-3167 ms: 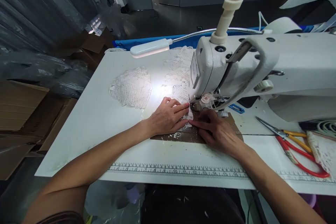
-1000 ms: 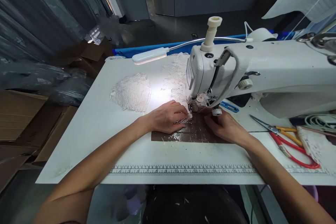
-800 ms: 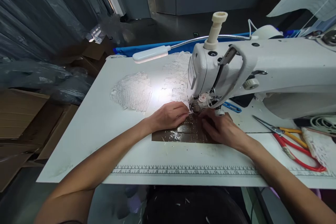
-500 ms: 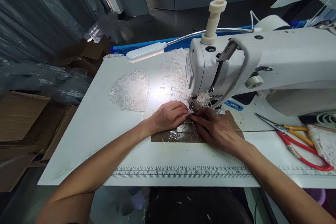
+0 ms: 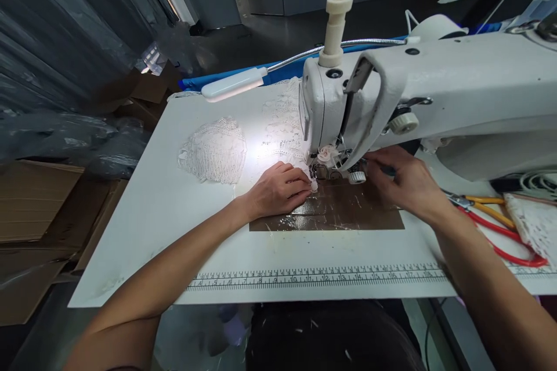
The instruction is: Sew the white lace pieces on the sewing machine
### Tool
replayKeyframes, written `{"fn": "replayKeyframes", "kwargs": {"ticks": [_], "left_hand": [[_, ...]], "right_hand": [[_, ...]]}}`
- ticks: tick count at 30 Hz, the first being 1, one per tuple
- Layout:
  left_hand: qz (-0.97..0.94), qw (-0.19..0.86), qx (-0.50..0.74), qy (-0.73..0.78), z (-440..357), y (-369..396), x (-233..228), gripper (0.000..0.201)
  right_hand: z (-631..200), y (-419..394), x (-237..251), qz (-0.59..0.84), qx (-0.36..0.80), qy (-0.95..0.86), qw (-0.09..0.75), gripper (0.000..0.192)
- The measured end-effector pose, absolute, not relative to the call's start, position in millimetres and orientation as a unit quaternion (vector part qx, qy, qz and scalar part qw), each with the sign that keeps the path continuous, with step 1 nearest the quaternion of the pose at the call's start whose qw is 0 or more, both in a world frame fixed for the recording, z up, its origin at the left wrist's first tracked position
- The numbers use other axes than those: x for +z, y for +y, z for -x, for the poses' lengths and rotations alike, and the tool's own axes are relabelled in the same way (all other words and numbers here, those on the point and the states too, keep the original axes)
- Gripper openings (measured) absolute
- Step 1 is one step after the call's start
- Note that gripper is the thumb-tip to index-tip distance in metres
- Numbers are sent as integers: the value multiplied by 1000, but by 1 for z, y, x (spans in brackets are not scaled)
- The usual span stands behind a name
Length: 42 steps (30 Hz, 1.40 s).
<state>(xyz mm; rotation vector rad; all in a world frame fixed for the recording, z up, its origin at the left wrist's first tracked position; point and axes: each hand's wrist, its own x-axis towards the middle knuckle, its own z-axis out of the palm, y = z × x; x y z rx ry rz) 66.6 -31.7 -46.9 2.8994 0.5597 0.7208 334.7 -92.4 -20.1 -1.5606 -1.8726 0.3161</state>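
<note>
My left hand lies just left of the presser foot of a white sewing machine. Its thumb and fingertips pinch a small piece of white lace trim close to the needle. Under the machine's arm, my right hand is closed around blue thread snips, of which only a bit shows between thumb and fingers. A pale fabric rose sits at the needle area. Beneath the work lies a brown taped sheet.
A heap of white lace lies on the left of the white table, with more lace behind the needle. A lamp shines from above. Red-handled scissors lie at right; a printed ruler runs along the front edge.
My right hand has left the lace trim by the needle and moved right, to the blue thread snips. My left hand stays at the presser foot. The view has shifted slightly.
</note>
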Motion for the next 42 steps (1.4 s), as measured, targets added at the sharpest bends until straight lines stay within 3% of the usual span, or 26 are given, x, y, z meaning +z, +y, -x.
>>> {"fn": "replayKeyframes", "kwargs": {"ticks": [5, 9, 15, 20, 22, 30, 37, 42], "left_hand": [[-947, 25, 274, 166, -68, -33, -47, 14], [-939, 23, 308, 148, -68, -35, -46, 10], [-931, 136, 282, 188, -66, -37, -47, 11], [-899, 249, 285, 222, -66, -35, -48, 23], [-880, 288, 280, 253, -67, -34, -47, 26], [-813, 393, 267, 335, -73, -35, -43, 21], [-801, 414, 266, 340, -72, -34, -42, 26], [-789, 423, 270, 354, -71, -35, -43, 31]], "right_hand": [[-349, -82, -32, 643, 3, -744, 183, 36], [-346, -82, -43, 650, -52, -747, 132, 33], [-339, -104, -36, 678, -74, -711, 169, 29], [-325, -137, -33, 646, 210, -690, 249, 27], [-314, -139, -34, 619, 247, -704, 244, 24], [-276, -102, -37, 643, 50, -755, 119, 44], [-263, -97, -42, 646, 35, -757, 91, 41], [-255, -93, -42, 632, 29, -764, 123, 40]]}}
